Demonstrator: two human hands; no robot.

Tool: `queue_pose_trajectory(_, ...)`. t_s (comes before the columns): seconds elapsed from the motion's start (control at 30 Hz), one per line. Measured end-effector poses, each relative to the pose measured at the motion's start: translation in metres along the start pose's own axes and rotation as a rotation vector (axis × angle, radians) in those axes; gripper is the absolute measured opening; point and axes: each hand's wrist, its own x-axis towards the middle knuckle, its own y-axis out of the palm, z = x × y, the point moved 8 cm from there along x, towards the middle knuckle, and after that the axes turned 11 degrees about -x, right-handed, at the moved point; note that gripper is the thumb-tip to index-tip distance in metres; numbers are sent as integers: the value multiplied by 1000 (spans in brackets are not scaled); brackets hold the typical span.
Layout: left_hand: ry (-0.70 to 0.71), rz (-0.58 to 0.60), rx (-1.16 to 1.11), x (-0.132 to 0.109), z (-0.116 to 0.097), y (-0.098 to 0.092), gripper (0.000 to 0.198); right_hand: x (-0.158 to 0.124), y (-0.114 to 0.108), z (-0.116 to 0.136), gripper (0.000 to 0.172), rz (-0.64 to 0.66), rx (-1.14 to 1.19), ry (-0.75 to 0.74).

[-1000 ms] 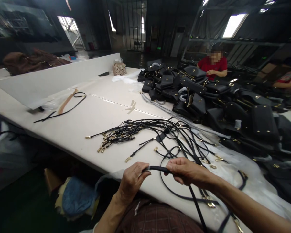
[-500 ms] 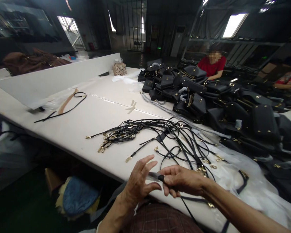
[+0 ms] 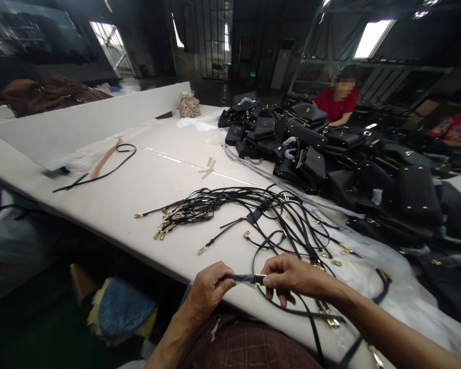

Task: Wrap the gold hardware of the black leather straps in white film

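Observation:
A narrow black strap (image 3: 243, 278) with a gold-coloured buckle (image 3: 258, 279) is stretched between my two hands, above the table's front edge. My left hand (image 3: 211, 287) pinches its left end between thumb and fingers. At the buckle, my right hand (image 3: 288, 279) grips the strap, its lower fingers loosely curled. Some clear film seems to cover the stretch between the hands. More black strap hangs below my right hand. Just beyond lies a bundle of thin black straps (image 3: 230, 197) with gold clasps, spread in an arc across the table.
Black handbags (image 3: 307, 133) are heaped along the right, with plastic film (image 3: 403, 292) in front of them. A co-worker in a red top (image 3: 340, 105) is behind the heap. A white panel (image 3: 100, 120) stands at the left; a single strap (image 3: 115, 169) lies near it. A blue-covered stool (image 3: 125, 310) is below.
My left hand has gone from spread fingers to pinching the strap's left end. The strap is now straight between both hands, and its buckle shows beside my right fingers.

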Motion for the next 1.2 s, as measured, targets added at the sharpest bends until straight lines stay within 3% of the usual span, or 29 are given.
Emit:
queue_pose_trajectory(0.07, 13, -3, 17, -1, 0, 1, 21, -4, -1, 1, 20, -9, -11, -8)
queue_pose_trajectory(0.23, -99, 82, -108, 1, 2, 9, 20, -2, -3, 1, 11, -189, -160, -6)
queue_pose_trajectory(0.3, -173, 101, -177, 2, 7, 12, 21, 0, -6, 2, 13, -252, -191, -21)
queue_pose_trajectory(0.43, -401, 157, -440, -6, 28, 24, 34, -2, -11, 2, 18, -259, -269, -22)
queue_pose_trajectory(0.53, -584, 313, -679, -17, 36, 44, 45, -14, -13, 21, 17, -334, -558, -209)
queue_pose_trajectory(0.6, -632, 398, -749, -21, 33, 53, 46, -23, -6, 35, 20, -395, -819, -354)
queue_pose_trajectory(0.7, -590, 353, -703, -16, 24, 53, 41, -25, 0, 39, 22, -471, -949, -375)
queue_pose_trajectory(0.77, -512, 277, -617, -10, 16, 48, 37, -18, -5, 31, 21, -488, -787, -285)
queue_pose_trajectory(0.9, -251, 124, -400, -3, -4, 38, 27, 2, -6, 5, 27, -353, -273, -140)
queue_pose_trajectory(1.03, 7, -28, -183, -4, -25, 28, 22, 9, 0, -3, 32, -324, -84, -126)
queue_pose_trajectory(1.2, -102, -5, -125, -7, -24, 20, 15, 5, 13, -12, 36, -188, -31, -68)
